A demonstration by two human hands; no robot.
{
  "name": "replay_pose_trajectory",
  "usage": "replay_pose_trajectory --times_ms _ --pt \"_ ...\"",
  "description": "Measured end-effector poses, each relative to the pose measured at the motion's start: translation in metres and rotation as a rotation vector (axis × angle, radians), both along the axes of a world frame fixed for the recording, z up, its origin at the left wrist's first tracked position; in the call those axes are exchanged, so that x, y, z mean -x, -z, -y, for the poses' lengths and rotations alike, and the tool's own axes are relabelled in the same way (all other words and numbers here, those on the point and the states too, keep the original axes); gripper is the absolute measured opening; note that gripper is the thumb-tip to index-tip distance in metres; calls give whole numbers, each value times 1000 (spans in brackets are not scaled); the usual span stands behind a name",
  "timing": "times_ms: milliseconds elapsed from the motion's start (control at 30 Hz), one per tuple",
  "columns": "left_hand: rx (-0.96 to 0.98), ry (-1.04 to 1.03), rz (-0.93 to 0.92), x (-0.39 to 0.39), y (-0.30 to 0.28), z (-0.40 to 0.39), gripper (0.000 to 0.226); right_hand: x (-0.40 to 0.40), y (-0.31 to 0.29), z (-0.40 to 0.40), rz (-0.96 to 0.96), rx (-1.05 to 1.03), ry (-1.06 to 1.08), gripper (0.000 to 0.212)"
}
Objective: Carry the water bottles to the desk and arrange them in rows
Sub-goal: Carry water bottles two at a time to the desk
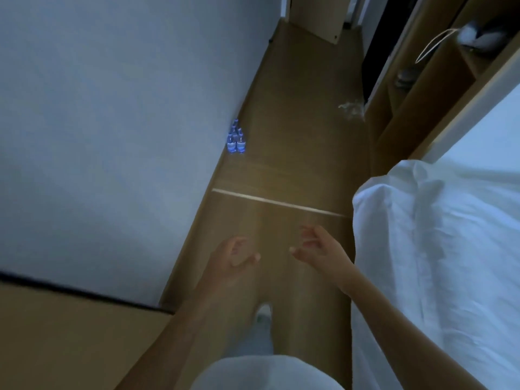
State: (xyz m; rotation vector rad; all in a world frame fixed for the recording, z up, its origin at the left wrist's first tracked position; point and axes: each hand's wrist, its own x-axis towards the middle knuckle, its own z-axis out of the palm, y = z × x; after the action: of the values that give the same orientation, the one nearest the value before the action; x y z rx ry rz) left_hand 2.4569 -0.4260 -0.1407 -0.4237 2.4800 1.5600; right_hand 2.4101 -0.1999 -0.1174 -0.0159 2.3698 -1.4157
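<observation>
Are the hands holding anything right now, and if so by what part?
Nothing is held. The left hand and right hand are empty, fingers loosely curled; the water bottles stand on the floor ahead.

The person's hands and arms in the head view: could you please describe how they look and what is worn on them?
Both forearms are bare: no sleeves reach into view, and no gloves, watch or rings show on the left hand or the right hand. The picture is dim and slightly blurred, so small details cannot be told.
</observation>
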Motion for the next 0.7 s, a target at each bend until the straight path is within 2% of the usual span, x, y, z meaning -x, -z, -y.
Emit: replay_pose_trajectory --times_ms 133,367,700 --pt "-19 -42 16 129 -11 3 53 125 -10 6 5 -19 -9 61" --pt "-37 -52 -25 333 -10 -3 46 329 -1 1 -2 16 -23 60" --pt "5 -276 -29 596 -17 3 43 647 1 16 67 78 -150 54"
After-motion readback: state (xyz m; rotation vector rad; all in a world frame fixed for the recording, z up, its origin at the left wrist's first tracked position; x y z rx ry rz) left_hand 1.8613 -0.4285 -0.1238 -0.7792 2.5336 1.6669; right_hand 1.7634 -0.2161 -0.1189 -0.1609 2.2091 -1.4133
